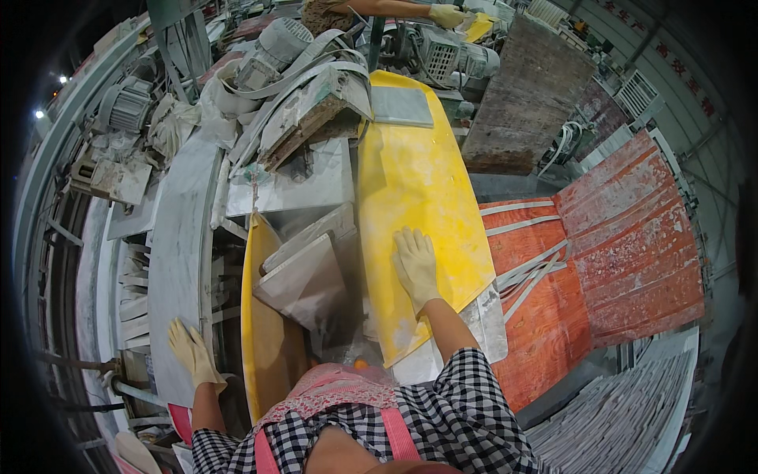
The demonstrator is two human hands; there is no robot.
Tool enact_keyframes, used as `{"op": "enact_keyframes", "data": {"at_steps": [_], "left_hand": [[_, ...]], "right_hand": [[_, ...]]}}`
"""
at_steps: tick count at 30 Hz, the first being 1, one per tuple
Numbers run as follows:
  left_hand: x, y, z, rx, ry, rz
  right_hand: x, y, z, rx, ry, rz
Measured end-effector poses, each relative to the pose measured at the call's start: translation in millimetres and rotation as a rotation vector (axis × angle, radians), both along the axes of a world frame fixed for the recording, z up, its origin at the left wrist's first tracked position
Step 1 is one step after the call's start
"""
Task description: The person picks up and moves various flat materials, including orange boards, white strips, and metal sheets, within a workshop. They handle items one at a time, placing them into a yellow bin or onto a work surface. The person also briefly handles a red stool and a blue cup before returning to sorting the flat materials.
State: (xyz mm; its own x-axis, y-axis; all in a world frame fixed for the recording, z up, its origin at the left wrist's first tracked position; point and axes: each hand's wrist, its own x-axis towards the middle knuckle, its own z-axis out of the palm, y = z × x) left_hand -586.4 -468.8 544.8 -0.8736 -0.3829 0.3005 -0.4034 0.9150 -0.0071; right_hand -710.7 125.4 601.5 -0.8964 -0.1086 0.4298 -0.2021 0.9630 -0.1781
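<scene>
My right hand [415, 267], in a pale cream glove, lies palm down with fingers stretched on a long yellow sheet [426, 174] dusted with white. My left hand [193, 352], gloved alike, rests flat near the close end of a long grey slab or board [180, 245]; its fingers are extended and it holds nothing. Between my hands, a dusty grey slab [304, 276] leans at a tilt in a gap beside an upright yellow panel [264, 316]. A small grey tile [402, 106] lies at the far end of the yellow sheet.
Orange-red boards [537, 292] with pale straps [530, 272] stand to the right. Thin slabs [624, 411] are stacked at lower right. Dusty motors [126, 104] and a wooden-edged block [316, 118] sit at the back left. Another person's gloved hand [448, 15] shows at the far top.
</scene>
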Motion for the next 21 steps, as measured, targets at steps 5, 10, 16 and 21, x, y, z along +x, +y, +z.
{"op": "enact_keyframes", "data": {"at_steps": [5, 10, 16, 21], "left_hand": [[0.4, -0.7, 0.6, 0.011, 0.012, -0.020], [0.9, -1.3, 0.2, -0.012, 0.006, -0.025], [1.2, -0.3, 0.5, -0.004, 0.020, -0.034], [0.9, -0.1, 0.4, 0.011, 0.027, -0.028]], "right_hand": [[1.4, -0.5, 2.3, -0.012, 0.023, 0.010], [1.1, 0.4, 1.8, -0.016, 0.010, 0.014], [-0.4, 1.7, -2.7, -0.007, 0.006, 0.012], [-0.6, 1.2, -2.4, -0.018, 0.060, 0.018]]}}
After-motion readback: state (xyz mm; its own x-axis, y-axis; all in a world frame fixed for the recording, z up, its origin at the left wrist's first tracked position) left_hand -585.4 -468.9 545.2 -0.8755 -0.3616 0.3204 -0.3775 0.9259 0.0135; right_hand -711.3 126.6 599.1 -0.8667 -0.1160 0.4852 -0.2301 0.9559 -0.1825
